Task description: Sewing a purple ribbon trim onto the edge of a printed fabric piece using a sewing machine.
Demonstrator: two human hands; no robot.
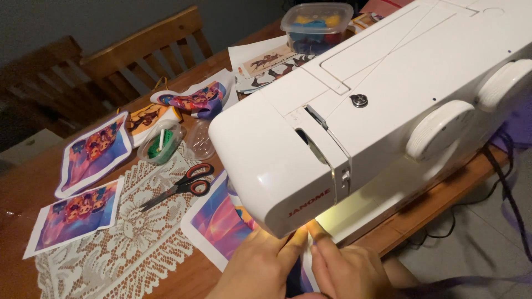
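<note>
- The left hand lies flat on a printed fabric piece, fingers stretched forward and pressing it down, the fingertips reaching under the head of the white sewing machine.
- The right hand rests just beside it, fingers extended and pinching the fabric's edge near the lit area under the machine; neither hand is closed into a fist.
- The printed fabric piece, pink, purple and blue with a white border, lies on the wooden counter, partly under the machine and partly under both hands.
- The needle area itself is hidden by the machine's head.
- To the left, red-and-black-handled scissors lie closed on a cream lace runner.
- Two more printed fabric pieces lie further left, well apart from the hands.
- A small clear round container holding green items sits beyond the scissors.
- A lidded clear plastic tub with coloured contents stands at the far edge, near printed paper sheets.
- Wooden chairs stand behind the counter.
</note>
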